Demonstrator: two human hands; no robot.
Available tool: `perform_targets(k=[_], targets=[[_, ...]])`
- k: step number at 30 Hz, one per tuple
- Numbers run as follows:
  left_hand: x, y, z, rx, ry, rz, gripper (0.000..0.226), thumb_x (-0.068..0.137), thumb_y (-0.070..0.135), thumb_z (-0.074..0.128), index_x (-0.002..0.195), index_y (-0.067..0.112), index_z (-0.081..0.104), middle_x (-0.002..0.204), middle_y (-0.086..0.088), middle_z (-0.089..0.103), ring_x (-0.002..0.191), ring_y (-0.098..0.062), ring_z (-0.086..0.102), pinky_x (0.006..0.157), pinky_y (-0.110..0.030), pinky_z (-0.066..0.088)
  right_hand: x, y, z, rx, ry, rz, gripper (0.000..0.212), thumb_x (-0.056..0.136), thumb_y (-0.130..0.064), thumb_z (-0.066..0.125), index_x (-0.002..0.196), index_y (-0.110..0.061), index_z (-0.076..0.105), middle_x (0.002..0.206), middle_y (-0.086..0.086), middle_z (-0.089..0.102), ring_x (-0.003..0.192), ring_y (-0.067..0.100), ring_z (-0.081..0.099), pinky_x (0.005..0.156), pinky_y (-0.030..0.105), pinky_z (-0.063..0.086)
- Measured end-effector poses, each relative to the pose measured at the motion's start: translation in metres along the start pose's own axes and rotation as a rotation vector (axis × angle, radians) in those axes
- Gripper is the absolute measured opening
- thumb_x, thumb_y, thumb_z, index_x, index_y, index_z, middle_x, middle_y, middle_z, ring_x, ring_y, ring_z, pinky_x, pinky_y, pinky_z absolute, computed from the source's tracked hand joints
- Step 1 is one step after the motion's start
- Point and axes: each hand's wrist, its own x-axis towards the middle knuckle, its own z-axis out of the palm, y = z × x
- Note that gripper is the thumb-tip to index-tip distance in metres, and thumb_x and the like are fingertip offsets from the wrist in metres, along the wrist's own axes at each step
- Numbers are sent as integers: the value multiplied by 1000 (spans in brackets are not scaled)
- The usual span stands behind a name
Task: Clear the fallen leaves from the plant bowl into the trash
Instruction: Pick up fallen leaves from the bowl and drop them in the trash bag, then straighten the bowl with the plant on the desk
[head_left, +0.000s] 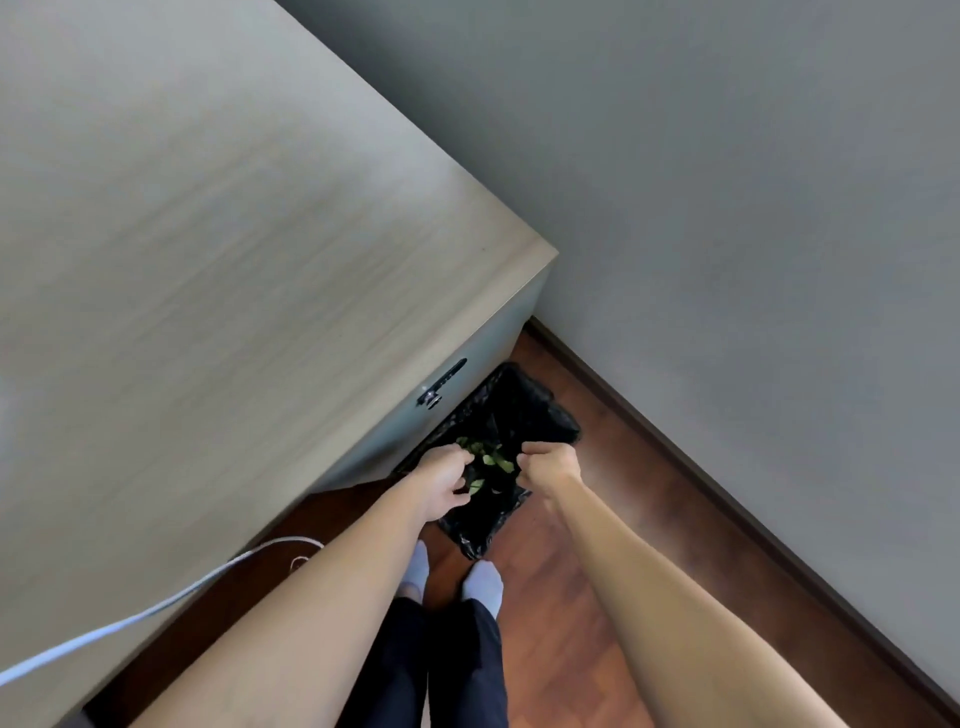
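A room in a home or a small office; which of the two cannot be told.

A pale wood-grain desk with a keyed lock on its side stands on a reddish wooden floor by a plain grey wall. A small bin with a black liner sits beside it, and the person wears socks.

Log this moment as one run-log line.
stage: dumping | left hand: over trash bin | right hand: curled, over bin | leaves: green, in bin | plant bowl: out of view
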Motion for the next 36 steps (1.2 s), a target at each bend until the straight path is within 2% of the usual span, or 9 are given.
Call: perform_targets(k=[6,11,15,17,20,22,25,30,36], targets=[[-22,16,2,25,-1,34,49,98,21,41,146,11,35,154,-5,34,140,-22,35,110,-42,32,-22,-28,-14,62,-59,-8,41,87,14,48,126,3,57,110,18,65,80,21,63,88,32,55],[-76,32,3,95,20,108,42,98,20,41,137,8,49,142,-7,53,132,-24,47,109,-43,33,-77,-66,-32,81,-72,-68,39,84,18,49,122,14,56,120,30,62,113,43,60,100,50,47],[-129,37,-2,138,-61,186,37,94,22,51,128,10,57,130,-6,62,120,-24,55,108,-45,34,-119,-94,-49,106,-160,-110,32,85,18,49,116,16,58,99,20,69,60,24,54,91,48,54],[-154,42,-8,151,-86,242,34,93,25,54,123,11,60,120,-4,66,114,-23,58,107,-44,34,-136,-108,-53,48,-192,-181,28,81,19,55,108,14,62,82,15,66,63,23,57,84,39,58],[-194,51,-26,131,-123,357,23,96,31,49,88,15,64,103,-1,67,107,-21,60,108,-43,33,-166,-135,-48,17,-217,-302,23,79,19,58,100,12,64,80,19,63,70,27,63,76,31,60],[-219,58,-47,79,-125,431,28,97,33,48,74,19,58,90,3,64,91,-17,60,102,-38,35,-185,-154,-31,-28,-248,-369,21,81,17,56,99,9,63,80,19,63,67,26,63,54,22,59],[-247,60,-93,-43,-28,504,29,94,36,52,70,21,54,83,5,64,77,-12,58,79,-30,38,-215,-176,10,-53,-325,-409,13,85,15,51,85,5,58,74,19,59,64,28,60,41,21,55],[-279,40,-189,-280,171,606,21,93,26,54,73,22,49,75,6,58,68,-10,57,64,-25,31,-271,-193,98,-174,-471,-494,14,80,19,55,78,6,60,72,20,59,62,30,59,48,27,57],[-295,-7,-308,-508,440,586,10,85,16,54,75,18,52,79,-1,57,77,-19,59,72,-29,40,-329,-183,221,-368,-591,-583,13,81,15,54,83,4,62,71,17,60,62,26,61,65,32,59]])
